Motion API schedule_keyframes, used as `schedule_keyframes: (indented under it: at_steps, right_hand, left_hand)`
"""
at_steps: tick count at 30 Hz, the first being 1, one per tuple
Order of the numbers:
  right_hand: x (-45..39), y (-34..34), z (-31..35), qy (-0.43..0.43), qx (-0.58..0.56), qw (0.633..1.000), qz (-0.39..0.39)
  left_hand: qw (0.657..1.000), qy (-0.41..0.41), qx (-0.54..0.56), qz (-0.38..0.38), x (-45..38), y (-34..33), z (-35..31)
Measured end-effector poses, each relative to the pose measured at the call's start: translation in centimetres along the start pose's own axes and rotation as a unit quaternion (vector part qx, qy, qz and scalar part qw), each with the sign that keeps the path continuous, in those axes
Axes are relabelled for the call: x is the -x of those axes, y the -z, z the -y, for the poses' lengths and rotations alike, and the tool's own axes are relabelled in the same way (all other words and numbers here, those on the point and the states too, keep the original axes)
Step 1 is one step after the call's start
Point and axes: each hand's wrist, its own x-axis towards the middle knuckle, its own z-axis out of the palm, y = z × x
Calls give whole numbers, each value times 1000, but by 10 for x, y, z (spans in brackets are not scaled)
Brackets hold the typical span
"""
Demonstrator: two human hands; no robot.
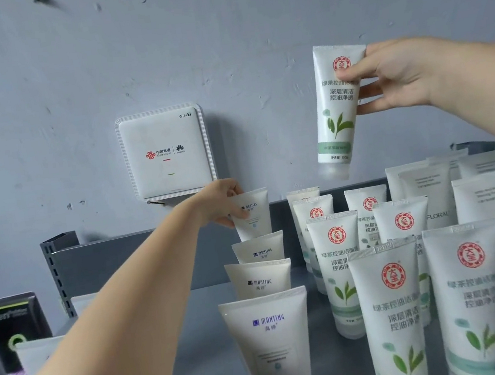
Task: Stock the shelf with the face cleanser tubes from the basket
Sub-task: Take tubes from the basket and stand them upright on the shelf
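My right hand (396,77) grips a white green-tea cleanser tube (337,111) with a red seal, held cap-down in the air above the grey shelf (202,327). My left hand (219,202) reaches to the back of the shelf and holds the top of the rearmost white Manting tube (253,215), which stands in a row of several Manting tubes (271,343). To the right stand several green-tea tubes (390,310) in rows under the held one. No basket is in view.
Plain white Floral tubes (431,193) fill the shelf's right side. A white WiFi box (166,154) hangs on the blue-grey wall behind. The shelf's grey back panel (117,263) runs behind the tubes. A dark Men product pack (11,328) stands at the far left.
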Motion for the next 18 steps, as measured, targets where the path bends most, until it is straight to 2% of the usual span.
schedule_keyframes:
  at_steps: [5,11,18]
  right_hand:
    - [-6,1,-6,-9,12,1000,-10]
    - [-14,4,-10,-9,17,999,-26]
    - [-32,11,-9,-10,11,999,-33]
  left_hand:
    - [999,16,-17,42,-2,-10,11]
    - [993,30,-94,61,-4,-20,25]
    - [991,53,-79,95,-5,-17,30]
